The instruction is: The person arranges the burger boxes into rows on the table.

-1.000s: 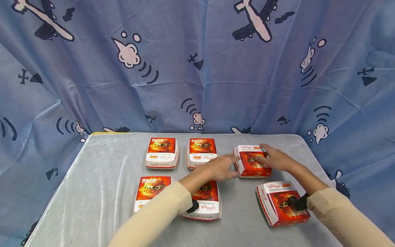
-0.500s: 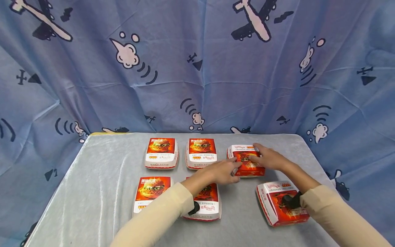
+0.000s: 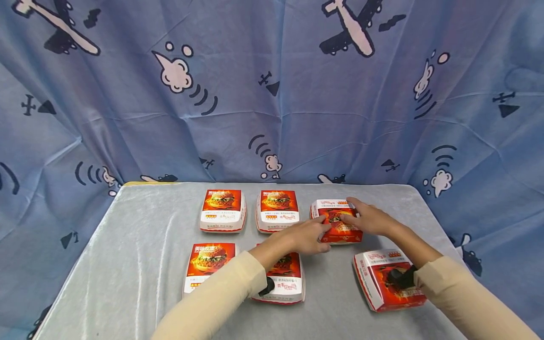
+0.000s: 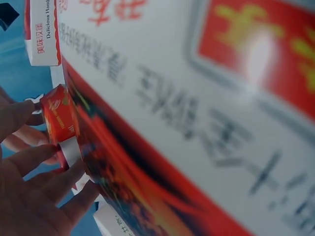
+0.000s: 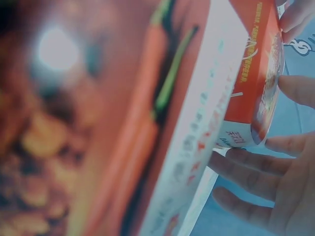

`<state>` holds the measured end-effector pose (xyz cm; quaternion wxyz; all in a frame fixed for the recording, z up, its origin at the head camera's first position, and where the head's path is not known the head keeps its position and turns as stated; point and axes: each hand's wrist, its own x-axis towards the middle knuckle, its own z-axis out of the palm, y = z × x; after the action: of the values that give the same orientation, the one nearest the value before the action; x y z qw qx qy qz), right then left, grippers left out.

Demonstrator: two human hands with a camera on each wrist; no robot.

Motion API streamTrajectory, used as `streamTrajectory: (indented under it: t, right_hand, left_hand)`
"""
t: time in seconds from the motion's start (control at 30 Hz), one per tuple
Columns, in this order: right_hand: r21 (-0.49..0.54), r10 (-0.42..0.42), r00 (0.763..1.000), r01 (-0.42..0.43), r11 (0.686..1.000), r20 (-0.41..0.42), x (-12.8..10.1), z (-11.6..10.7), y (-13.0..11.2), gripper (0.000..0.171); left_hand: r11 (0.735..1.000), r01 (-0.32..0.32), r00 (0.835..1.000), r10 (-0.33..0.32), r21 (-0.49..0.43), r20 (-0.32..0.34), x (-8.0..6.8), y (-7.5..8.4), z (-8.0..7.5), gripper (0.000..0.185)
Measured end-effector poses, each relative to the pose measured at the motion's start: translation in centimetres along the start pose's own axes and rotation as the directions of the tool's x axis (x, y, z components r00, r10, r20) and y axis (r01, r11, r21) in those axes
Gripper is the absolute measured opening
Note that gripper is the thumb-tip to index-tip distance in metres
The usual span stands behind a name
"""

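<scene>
A red-and-white burger box (image 3: 340,231) lies at the back right of the table, between both hands. Extended fingers of my left hand (image 3: 303,236) touch its left side near the front corner. My right hand (image 3: 371,218) is at the opposite side, fingers stretched along the far right corner and top. In the left wrist view the spread fingers lie against this burger box (image 4: 59,115). The right wrist view has the box (image 5: 251,83) beside straight, spread fingers. Under my left wrist is another burger box (image 3: 284,278); under my right wrist, a tilted one (image 3: 382,274).
Two burger boxes stand in the back row, one at left (image 3: 221,212) and one in the middle (image 3: 278,208). A front-left burger box (image 3: 208,259) is partly hidden by my left sleeve (image 3: 216,297). A blue patterned curtain (image 3: 272,94) hangs behind the grey-covered table (image 3: 123,264).
The back-right burger box has slid left toward the back-middle one, and the right hand has moved left with it. The left hand has barely shifted; the other boxes have stayed in place.
</scene>
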<state>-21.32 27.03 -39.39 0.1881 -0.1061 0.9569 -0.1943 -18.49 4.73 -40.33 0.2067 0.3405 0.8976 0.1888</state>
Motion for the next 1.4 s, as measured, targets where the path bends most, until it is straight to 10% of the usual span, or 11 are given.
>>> streamTrajectory:
  t: [0.67, 1.4]
  right_hand:
    - [-0.056, 0.080, 0.997, -0.080, 0.995, -0.006, -1.0, 0.4, -0.8, 0.079]
    - [-0.021, -0.084, 0.995, 0.085, 0.996, 0.049, -0.4, -0.1, -0.1, 0.075]
  left_hand:
    - [0.996, -0.072, 0.997, 0.072, -0.054, -0.005, 0.2, 0.1, 0.3, 0.064]
    - [0.997, -0.042, 0.995, 0.037, -0.057, -0.088, 0.0, -0.2, -0.5, 0.059]
